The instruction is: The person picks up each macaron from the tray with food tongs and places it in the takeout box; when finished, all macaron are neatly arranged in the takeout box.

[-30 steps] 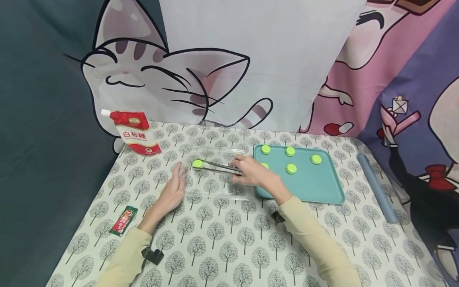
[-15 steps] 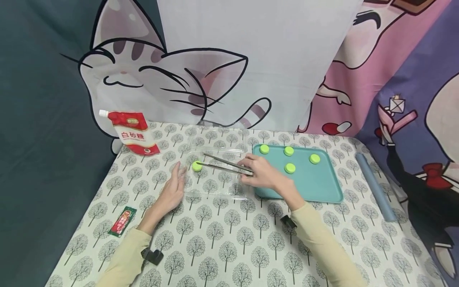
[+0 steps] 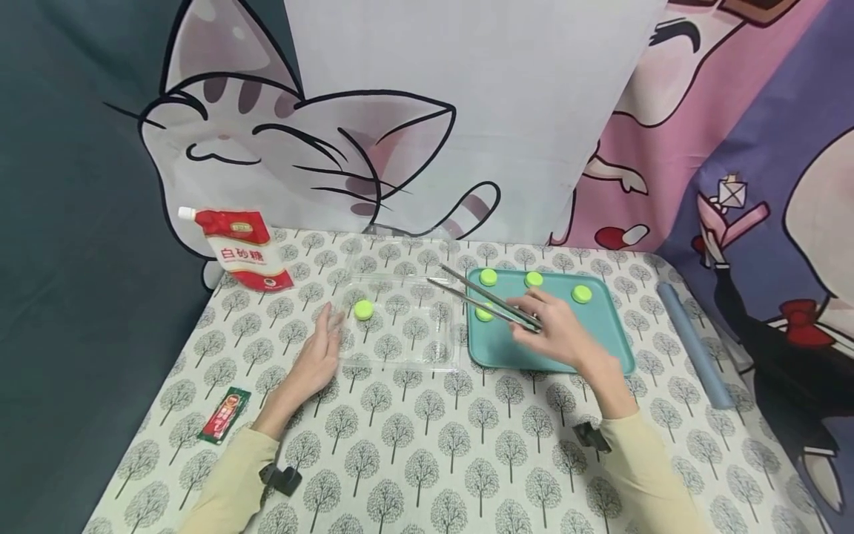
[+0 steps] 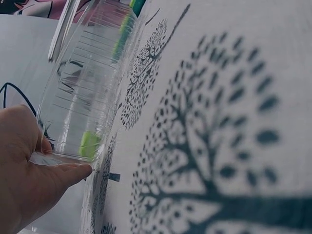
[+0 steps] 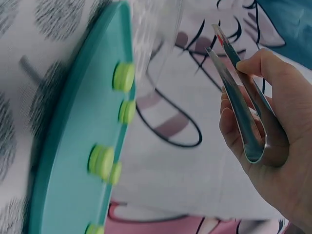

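Note:
A clear plastic box [image 3: 400,362] with a hinged lid stands open on the table, and one green macaron [image 3: 363,310] lies in its left part. My left hand [image 3: 316,360] grips the box's left wall, with a digit over the rim in the left wrist view. My right hand [image 3: 550,326] holds metal tongs [image 5: 253,112] above the teal tray [image 3: 514,357]. The tongs' tips are apart with nothing between them, and they point left toward the box. Several green macarons [image 3: 582,294] sit on the tray; the right hand may hide another.
A red and white sugar pouch [image 3: 243,248] stands at the back left. Nearer me lies a small red and green packet [image 3: 224,415]. A blue-grey rolled strip [image 3: 694,345] lies right of the tray. A printed cloth backdrop [image 3: 373,111] hangs behind the table.
The tongs let go of the macaron in the box. My right hand then carried them rightward, out over the tray. The left hand has stayed at the box's left side.

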Demonstrator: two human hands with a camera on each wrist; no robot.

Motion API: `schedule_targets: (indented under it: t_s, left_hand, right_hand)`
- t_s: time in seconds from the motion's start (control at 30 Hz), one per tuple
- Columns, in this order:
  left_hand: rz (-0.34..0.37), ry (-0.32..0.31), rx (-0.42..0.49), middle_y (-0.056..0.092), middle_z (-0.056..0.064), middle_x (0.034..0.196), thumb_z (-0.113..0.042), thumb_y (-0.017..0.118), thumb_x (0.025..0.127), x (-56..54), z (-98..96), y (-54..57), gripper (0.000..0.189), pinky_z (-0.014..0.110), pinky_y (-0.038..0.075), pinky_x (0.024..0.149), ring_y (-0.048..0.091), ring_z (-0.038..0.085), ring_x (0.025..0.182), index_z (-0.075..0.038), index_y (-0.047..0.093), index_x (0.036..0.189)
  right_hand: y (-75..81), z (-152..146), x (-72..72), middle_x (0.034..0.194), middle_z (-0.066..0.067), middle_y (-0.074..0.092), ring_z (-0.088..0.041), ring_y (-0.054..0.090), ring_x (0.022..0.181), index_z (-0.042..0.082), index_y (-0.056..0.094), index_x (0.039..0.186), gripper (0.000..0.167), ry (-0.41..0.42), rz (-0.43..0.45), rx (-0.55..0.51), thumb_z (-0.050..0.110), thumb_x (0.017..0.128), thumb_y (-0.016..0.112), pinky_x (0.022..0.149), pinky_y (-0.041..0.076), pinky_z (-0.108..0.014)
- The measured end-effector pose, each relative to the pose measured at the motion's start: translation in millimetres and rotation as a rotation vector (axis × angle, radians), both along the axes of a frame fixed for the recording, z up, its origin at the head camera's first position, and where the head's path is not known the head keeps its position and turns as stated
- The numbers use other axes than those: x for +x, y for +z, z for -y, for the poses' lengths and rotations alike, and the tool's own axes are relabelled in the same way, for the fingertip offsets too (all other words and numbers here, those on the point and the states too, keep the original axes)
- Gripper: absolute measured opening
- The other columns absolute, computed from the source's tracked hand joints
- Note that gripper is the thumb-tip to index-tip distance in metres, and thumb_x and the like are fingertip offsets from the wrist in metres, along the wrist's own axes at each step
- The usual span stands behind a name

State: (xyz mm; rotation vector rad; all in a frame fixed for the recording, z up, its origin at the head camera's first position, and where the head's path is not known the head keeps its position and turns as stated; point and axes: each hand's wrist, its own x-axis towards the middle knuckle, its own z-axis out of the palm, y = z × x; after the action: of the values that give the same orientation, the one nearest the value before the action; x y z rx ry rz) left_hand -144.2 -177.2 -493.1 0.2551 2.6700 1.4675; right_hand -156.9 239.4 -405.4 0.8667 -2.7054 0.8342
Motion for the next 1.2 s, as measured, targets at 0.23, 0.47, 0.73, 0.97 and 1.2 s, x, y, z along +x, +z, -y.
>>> schedule_targets:
  t_s: [0.23,0.47,0.73,0.97,1.2]
  left_hand:
    - [-0.030,0.003,-0.010,0.032,0.027,0.161,-0.011,0.029,0.109,0.0,0.5,-2.6,0.059,0.059,0.022,0.125,0.043,0.048,0.141,0.005,0.001,0.159]
    - [0.012,0.006,0.013,0.029,0.025,0.163,-0.012,0.029,0.110,0.1,0.8,-1.8,0.060,0.058,0.021,0.126,0.044,0.047,0.140,0.003,0.000,0.160]
    - [0.017,0.006,-0.001,0.029,0.023,0.164,-0.013,0.029,0.110,-0.2,1.0,-1.6,0.060,0.057,0.016,0.128,0.036,0.044,0.147,0.003,0.000,0.160]
    - [0.024,0.000,-0.004,0.027,0.024,0.164,-0.013,0.028,0.110,-0.4,0.9,-2.6,0.059,0.058,0.016,0.127,0.035,0.044,0.147,0.004,0.001,0.160]
    - [0.026,0.004,-0.005,0.027,0.024,0.164,-0.013,0.028,0.110,-0.6,0.6,-3.2,0.059,0.058,0.017,0.127,0.034,0.044,0.147,0.004,0.002,0.160]
  right_hand:
    - [-0.3,-34.8,13.1,0.087,-0.005,0.064,-0.011,0.051,0.072,-0.002,0.071,0.115,0.037,-0.098,-0.057,0.013,0.006,0.079,0.075,0.057,0.047,-0.021]
    - [-3.7,-64.2,27.3,0.086,-0.003,0.061,-0.009,0.049,0.071,0.000,0.072,0.116,0.037,-0.183,-0.059,0.025,0.004,0.079,0.074,0.056,0.046,-0.020]
    - [-10.6,-89.3,42.6,0.087,-0.004,0.063,-0.011,0.052,0.076,-0.001,0.071,0.115,0.039,-0.242,-0.081,0.067,0.004,0.077,0.076,0.060,0.048,-0.023]
    - [-22.4,-105.4,55.7,0.086,-0.002,0.061,-0.007,0.048,0.075,0.000,0.072,0.115,0.040,-0.284,-0.070,0.087,0.008,0.076,0.077,0.058,0.044,-0.022]
    - [-34.2,-119.7,65.7,0.083,0.000,0.059,-0.007,0.047,0.072,-0.001,0.072,0.113,0.039,-0.315,-0.039,0.071,0.006,0.075,0.077,0.055,0.042,-0.021]
